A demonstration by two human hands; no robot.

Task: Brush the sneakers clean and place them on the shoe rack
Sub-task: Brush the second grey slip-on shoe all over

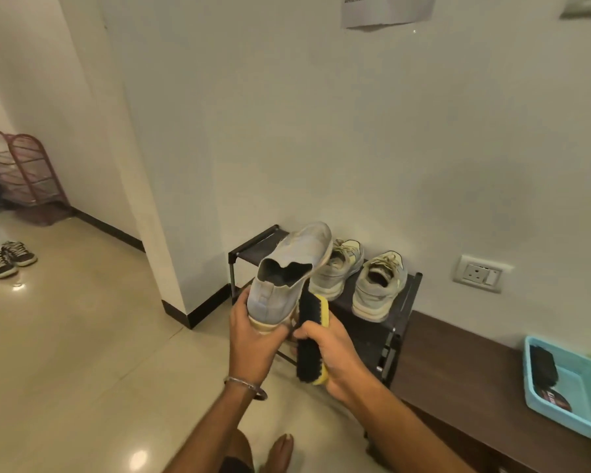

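Two grips are at work: my left hand point(253, 331) clamps the heel of a grey slip-on sneaker point(287, 274), toe raised towards the wall, and my right hand point(335, 349) is wrapped round the yellow-backed shoe brush point(313, 339), bristles against the shoe's side. Just behind, a pair of laced sneakers point(359, 281) sits along the top of the black shoe rack point(253, 245), towards its right end. I reckon a hard stroke could twist the heel from my hold or swing the toe into that pair.

left hand point(253, 331): fingers curled, gripping | right hand point(335, 353): fingers curled, gripping
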